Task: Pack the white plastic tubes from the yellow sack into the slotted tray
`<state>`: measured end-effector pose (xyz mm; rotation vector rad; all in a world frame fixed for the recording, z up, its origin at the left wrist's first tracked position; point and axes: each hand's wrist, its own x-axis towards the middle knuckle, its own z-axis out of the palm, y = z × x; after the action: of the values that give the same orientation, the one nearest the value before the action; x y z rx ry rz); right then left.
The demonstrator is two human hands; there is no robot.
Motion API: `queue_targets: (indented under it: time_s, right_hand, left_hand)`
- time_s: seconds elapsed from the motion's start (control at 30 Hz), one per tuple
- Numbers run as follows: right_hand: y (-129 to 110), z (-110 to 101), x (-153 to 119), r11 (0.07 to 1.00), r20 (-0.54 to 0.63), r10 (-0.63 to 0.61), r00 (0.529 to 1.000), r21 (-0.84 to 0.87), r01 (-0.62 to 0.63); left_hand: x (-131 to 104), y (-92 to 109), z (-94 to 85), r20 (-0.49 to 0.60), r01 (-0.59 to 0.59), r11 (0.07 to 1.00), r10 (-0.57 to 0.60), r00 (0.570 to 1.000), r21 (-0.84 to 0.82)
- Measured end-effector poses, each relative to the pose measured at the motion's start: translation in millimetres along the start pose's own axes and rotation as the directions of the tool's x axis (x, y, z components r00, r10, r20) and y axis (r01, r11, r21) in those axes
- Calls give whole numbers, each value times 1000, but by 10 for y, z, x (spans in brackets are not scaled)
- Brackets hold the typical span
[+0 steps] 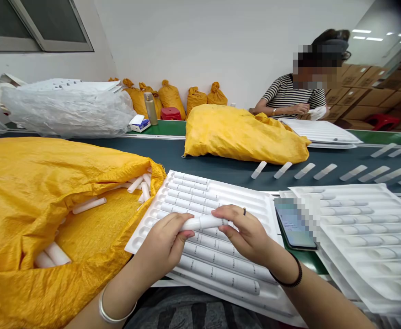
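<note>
Between my two hands, a white tube [200, 223] lies level above a white tray [248, 192]. My left hand [173, 235] pinches its left end, with the thumb below and the fingers on top. The right end is gripped between thumb and fingers of my right hand [243, 230]. Rows of printed white tubes [217, 269] fill slots of the tray under my hands; some slots at its upper right hold nothing. At the left, an open yellow sack [93, 228] shows loose white tubes [58, 253] inside.
A phone [296, 226] rests right of the tray, beside another tray of tubes [375, 228]. Translucent tubes [324, 171] lie on the dark belt [145, 151], near a closed yellow sack [241, 132]. Across the belt, a person [291, 98] in a striped shirt works with their hands.
</note>
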<state>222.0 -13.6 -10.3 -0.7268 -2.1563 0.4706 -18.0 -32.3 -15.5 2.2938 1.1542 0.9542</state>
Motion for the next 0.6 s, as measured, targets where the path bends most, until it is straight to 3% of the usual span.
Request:
queue_targets:
  time_s: [0.2, 0.37, 0.47, 0.53, 0.6]
  right_hand:
    - [8, 26, 7, 1000, 129, 4, 992, 9, -6]
    - [-175, -6, 100, 999, 203, -28, 979, 48, 19]
    - [-76, 95, 202, 986, 268, -56, 962, -138, 96]
    - [186, 157, 314, 935, 285, 85, 955, -355, 23]
    - [587, 122, 451, 830, 183, 325, 928, -526, -188]
  left_hand:
    - [-150, -50, 126, -7, 79, 992, -80, 997, -98]
    - [-291, 46, 82, -52, 72, 993, -77, 996, -95]
    - [-291, 2, 4, 12, 59, 998, -59, 998, 30]
    - [-236, -182, -105, 106, 116, 982, -133, 985, 152]
    - [-160, -511, -300, 127, 253, 910, -308, 943, 329]
